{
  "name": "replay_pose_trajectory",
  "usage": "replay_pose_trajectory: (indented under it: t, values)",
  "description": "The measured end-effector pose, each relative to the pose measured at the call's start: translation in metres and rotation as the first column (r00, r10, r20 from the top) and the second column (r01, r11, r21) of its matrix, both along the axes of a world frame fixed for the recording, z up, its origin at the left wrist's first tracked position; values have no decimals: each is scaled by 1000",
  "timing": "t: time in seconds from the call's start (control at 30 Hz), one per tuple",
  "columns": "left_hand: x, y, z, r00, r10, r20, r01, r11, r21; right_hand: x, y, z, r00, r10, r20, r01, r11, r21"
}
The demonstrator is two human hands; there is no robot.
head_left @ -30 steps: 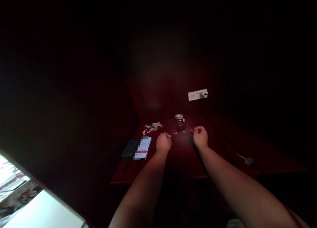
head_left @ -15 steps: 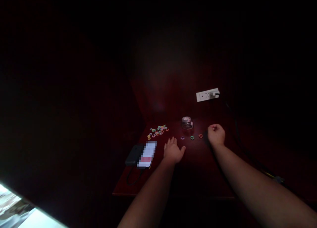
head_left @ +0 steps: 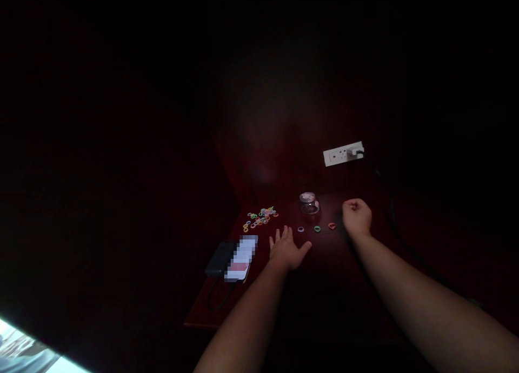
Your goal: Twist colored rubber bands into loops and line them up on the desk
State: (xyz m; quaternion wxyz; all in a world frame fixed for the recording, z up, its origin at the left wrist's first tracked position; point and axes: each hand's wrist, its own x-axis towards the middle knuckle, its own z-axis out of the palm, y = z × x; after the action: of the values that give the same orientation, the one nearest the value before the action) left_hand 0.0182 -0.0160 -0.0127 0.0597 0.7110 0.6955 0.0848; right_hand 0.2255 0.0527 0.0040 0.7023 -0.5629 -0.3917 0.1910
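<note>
Across the desk (head_left: pixel 316 286) I see a phone (head_left: pixel 242 258), screen unreadably blurred, heaped coloured bands (head_left: pixel 266 213), the left hand (head_left: pixel 286 251) splayed open beside a row, purple band (head_left: pixel 300 231), green band (head_left: pixel 317 231), red band (head_left: pixel 331 228), then the right hand (head_left: pixel 357 217) curled closed; whether around anything, I can't tell.

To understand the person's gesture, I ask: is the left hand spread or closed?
Spread: the left hand has its fingers fanned and thumb held away.
</note>
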Motion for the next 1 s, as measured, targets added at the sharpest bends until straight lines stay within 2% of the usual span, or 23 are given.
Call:
replay_pose_trajectory:
  t: [0.17,0.37,0.67,0.8,1.0]
  values:
    - [2,3,5,1000,17,-18,-17,999,-32,-5,0,0,998,63,16,-64,997,51]
    - [1,2,5,1000,17,-27,-18,999,-34,-3,3,-1,999,31,-10,-31,999,42]
    - [2,-6,10,999,33,2,-33,998,62,-1,-2,11,999,20,-37,-16,996,88]
    - [3,-4,10,999,35,-16,-35,999,10,4,-1,11,998,-27,-57,31,997,72]
    - [2,-2,6,1000,22,5,-22,999,26,1,-3,12,1000,5,-23,-3,996,90]
